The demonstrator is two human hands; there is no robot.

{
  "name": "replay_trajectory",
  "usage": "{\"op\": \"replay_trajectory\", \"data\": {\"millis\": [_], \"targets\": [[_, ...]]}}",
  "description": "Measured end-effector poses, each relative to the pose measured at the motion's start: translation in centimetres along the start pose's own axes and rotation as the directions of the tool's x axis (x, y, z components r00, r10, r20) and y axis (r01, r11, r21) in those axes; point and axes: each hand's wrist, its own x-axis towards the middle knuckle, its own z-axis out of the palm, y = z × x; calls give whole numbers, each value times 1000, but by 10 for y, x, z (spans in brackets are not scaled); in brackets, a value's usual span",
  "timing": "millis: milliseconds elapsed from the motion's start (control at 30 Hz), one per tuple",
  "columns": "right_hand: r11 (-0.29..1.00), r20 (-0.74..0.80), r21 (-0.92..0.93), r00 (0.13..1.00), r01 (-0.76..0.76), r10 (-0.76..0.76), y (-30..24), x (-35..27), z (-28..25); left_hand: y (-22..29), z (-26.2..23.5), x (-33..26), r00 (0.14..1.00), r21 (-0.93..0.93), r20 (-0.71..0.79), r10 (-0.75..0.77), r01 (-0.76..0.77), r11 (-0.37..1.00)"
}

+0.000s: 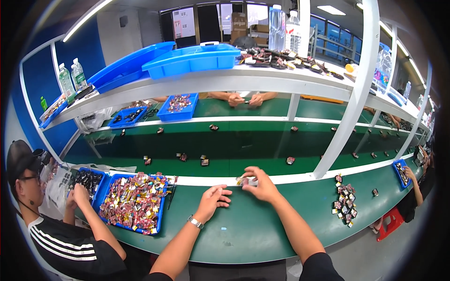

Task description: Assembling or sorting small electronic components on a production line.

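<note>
My right hand (260, 185) pinches a small part with white and dark-red patches (242, 181) at the white rail (211, 181) along the bench's far edge. Its kind is too small to make out. To its left, my left hand (213, 202) hovers over the green bench with fingers curled loosely apart and nothing visible in them. A watch is on that wrist. Several similar dark-red, white and black parts lie in a pile (345, 205) to the right. On the left a blue tray (161, 216) is heaped with red, yellow and white parts.
Beyond the rail, a green conveyor belt (243, 145) carries scattered parts. A white post (349, 103) rises at the right, and a shelf (206, 83) with blue trays crosses above. At left sits a co-worker (70, 234) beside a tray of black parts (87, 180).
</note>
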Motion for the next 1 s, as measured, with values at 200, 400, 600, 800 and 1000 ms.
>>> {"op": "replay_trajectory", "data": {"millis": [200,400,600,800,1000], "targets": [[988,247,-40,960,147,-133,-54,-25,11,6,-12,-2,937,-4,316,-147,156,988],[953,140,-128,956,274,-257,-44,-34,12,9,0,-3,953,-57,277,-125,147,988],[946,115,-198,965,256,-237,-39,-34,21,8,3,-6,959,-16,250,-135,143,990],[956,54,-166,970,244,-238,-36,-32,32,4,-2,-4,946,-30,315,-80,94,995],[956,45,-172,971,237,-233,-40,-31,35,3,-2,-5,947,8,316,-59,60,998]]}}
